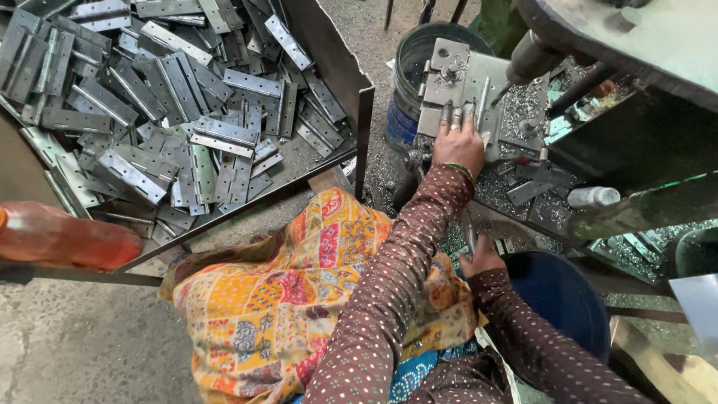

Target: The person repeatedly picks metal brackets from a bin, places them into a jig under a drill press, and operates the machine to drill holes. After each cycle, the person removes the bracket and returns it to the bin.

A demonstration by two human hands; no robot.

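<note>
My left hand (459, 147) reaches forward and presses its fingers flat on a grey metal hinge plate (458, 84) lying on the bed of a drill machine. The machine's dark spindle (529, 57) hangs just to the right of that plate. Lower down, my right hand (480, 259) is closed around a thin metal strip (468, 229) that sticks up from the fist, just above a blue bucket (562, 301). Both arms wear brown dotted sleeves, and a patterned orange cloth (299, 299) covers my lap.
A big metal tray (364, 112) at the left holds several loose steel hinges (164, 112). A grey-blue bucket (410, 75) stands behind the machine. Metal shavings (523, 101) lie around the bed. A small white bottle (592, 196) is at the right, an orange bottle (63, 238) at the left.
</note>
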